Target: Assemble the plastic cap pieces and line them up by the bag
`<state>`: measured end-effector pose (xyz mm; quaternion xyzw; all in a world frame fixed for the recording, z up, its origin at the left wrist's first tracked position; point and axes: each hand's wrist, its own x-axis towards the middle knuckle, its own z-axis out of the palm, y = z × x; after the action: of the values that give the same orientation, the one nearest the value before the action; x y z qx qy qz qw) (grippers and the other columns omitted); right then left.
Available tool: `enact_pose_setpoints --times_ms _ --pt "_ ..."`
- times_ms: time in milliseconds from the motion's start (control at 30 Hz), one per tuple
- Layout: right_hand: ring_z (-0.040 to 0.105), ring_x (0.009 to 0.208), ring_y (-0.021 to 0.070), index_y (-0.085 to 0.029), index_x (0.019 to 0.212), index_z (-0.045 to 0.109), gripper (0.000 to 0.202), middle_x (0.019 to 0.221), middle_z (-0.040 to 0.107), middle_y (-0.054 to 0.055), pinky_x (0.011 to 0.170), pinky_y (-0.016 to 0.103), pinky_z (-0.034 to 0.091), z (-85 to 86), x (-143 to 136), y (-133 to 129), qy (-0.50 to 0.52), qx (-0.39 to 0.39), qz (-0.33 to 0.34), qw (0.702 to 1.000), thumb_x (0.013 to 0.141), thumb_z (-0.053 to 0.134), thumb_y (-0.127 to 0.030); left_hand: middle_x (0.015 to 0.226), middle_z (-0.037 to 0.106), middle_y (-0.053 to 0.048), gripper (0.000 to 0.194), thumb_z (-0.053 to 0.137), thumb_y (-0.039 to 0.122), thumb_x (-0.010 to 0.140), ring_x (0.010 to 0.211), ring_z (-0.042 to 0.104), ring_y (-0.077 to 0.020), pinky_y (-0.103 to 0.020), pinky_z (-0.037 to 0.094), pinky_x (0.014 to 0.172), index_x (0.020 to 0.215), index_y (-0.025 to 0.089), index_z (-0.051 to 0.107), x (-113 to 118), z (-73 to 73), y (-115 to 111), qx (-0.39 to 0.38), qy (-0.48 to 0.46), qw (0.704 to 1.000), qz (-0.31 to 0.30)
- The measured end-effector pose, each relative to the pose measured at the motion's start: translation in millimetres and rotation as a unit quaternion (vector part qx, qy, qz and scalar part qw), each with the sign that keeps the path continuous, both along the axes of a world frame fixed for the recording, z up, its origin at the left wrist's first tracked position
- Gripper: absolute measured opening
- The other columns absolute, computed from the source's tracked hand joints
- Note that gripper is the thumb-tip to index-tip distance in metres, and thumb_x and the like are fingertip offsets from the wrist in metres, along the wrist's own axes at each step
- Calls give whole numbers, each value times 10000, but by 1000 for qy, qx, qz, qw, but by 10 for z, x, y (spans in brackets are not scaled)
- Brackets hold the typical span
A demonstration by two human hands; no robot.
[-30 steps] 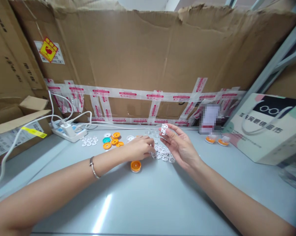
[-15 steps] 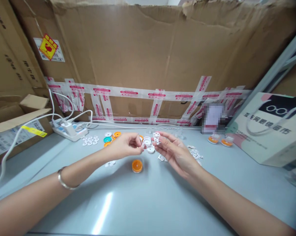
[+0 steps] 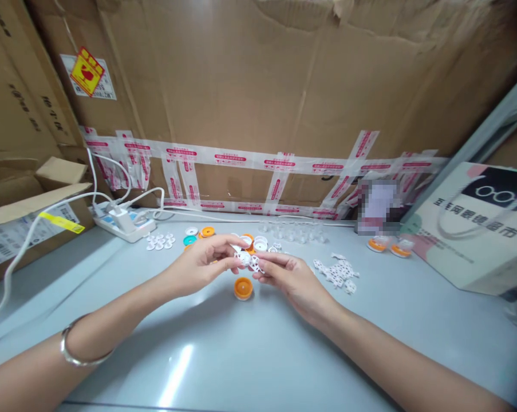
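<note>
Above the table, my left hand (image 3: 209, 260) pinches a small white round plastic piece (image 3: 243, 259) between thumb and fingers. My right hand (image 3: 299, 277) has thumb and fingertips closed on a white perforated plastic piece (image 3: 255, 264). The two pieces meet between my hands; whether they are joined, I cannot tell. Just below them, an orange round cap (image 3: 243, 288) with a pale base sits on the table. Behind my fingers lie white and orange round caps, partly hidden, including a white cap (image 3: 260, 244).
White perforated pieces (image 3: 338, 270) lie in a pile at right. Small white pieces (image 3: 160, 241), a teal cap (image 3: 190, 241) and clear parts (image 3: 301, 233) are farther back. A power strip (image 3: 123, 222), cardboard box (image 3: 241, 86) and paper bag (image 3: 468, 229) stand around the table (image 3: 258, 366).
My right hand has moved left and slightly down, bringing its perforated piece against the white piece in my left hand. The view has shifted slightly.
</note>
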<state>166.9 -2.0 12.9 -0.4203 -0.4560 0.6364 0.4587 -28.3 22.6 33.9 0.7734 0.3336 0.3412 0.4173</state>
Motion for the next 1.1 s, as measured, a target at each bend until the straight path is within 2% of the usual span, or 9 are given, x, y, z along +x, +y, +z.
enact_pose_setpoints --times_ms 167,367,467,600,767,833,933,1100 --pt "598 666 79 -178 845 712 201 782 678 13 709 229 469 -16 -63 -35 22 -2 28 999 682 701 -295 805 636 -21 212 538 164 834 760 578 -120 -247 462 715 1000 213 660 9 -56 -25 178 63 982 -2" --pt "579 625 70 -171 796 711 176 737 666 0 684 216 467 6 -85 -58 52 -36 25 998 650 722 -270 894 592 -43 264 495 168 864 839 556 -138 -285 470 752 1079 247 626 22 -158 -20 261 56 964 0" --pt "577 624 70 -165 808 710 184 732 670 8 692 220 470 -12 -84 -53 58 -37 28 997 657 718 -268 949 593 -56 288 510 162 856 879 557 -146 -293 473 777 1113 248 606 23 -175 -39 281 66 957 -6" --pt "598 660 87 -164 834 709 202 767 682 21 730 246 476 -25 -77 -51 56 -31 40 997 669 711 -280 986 602 -59 287 514 148 848 916 562 -160 -306 474 803 1102 245 605 13 -166 -47 270 82 959 -7" --pt "628 782 124 -191 928 697 326 852 698 30 839 307 455 3 -55 -50 25 -18 69 997 615 754 -267 967 636 -47 217 514 177 854 905 585 -156 -290 476 809 1041 217 615 -4 -143 -45 266 89 960 10" --pt "638 801 140 -188 960 688 361 849 701 33 864 337 452 5 -45 -41 4 -7 58 998 616 752 -277 963 639 -43 209 513 184 858 900 590 -151 -278 477 802 1041 213 610 -14 -138 -47 275 93 957 15" --pt "653 795 162 -186 999 672 403 802 707 30 863 368 467 4 -35 -24 -33 16 29 999 616 751 -284 993 631 -47 232 501 189 866 922 586 -153 -283 476 813 1075 220 596 -31 -131 -46 297 96 950 19" --pt "668 790 182 -183 951 682 389 782 716 31 826 367 500 21 -29 -18 -49 20 40 998 588 765 -293 995 624 -61 249 486 207 874 919 578 -161 -301 477 800 1097 221 597 -46 -126 -27 344 118 932 -2"
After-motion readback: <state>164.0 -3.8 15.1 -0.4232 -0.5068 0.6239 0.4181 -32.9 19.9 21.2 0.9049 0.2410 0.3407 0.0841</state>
